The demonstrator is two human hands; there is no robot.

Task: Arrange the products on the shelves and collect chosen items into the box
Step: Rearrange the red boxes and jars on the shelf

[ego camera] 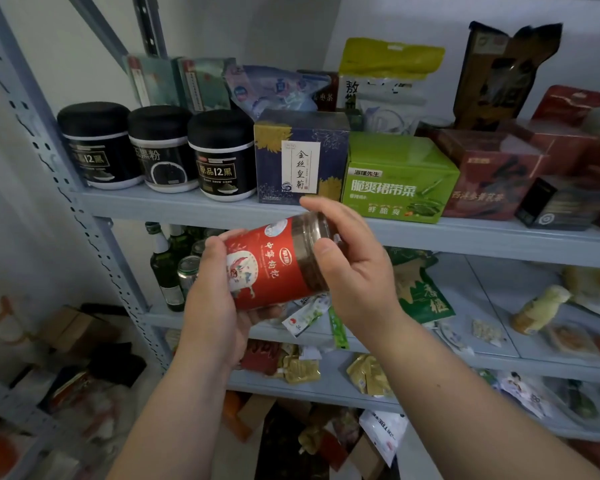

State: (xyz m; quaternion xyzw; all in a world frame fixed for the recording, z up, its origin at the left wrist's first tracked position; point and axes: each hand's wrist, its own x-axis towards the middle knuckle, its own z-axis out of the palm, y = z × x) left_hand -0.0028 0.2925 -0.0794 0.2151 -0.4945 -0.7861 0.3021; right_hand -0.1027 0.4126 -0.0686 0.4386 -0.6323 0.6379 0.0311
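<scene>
now, at the storeroom rack: we hold the red-labelled jar (pixel 271 265) tipped on its side in mid-air, just in front of the upper shelf (pixel 187 206) and touching no shelf. our left hand (pixel 212 303) cups the bottom end, fingers curled beneath it. our right hand (pixel 354 271) wraps thumb and fingers round the clear lid end. both hands are clamped on the jar, neither free.

we judge the step to be reading the label and deciding between shelf and box. to do it well, the left hand should bear the weight while the right turns the jar upright, label outward, before it is set down. the upper shelf's front row looks full: three black tubs (pixel 160 150), a navy box (pixel 300 157) and a green box (pixel 399 178) stand side by side, so a gap would need making first. the lower shelf, with green bottles (pixel 165 268) and loose packets (pixel 305 317), is crowded, and a careless placement could topple a bottle. whether the lid is tight we cannot tell, so the jar is best not tipped lid-down.
</scene>
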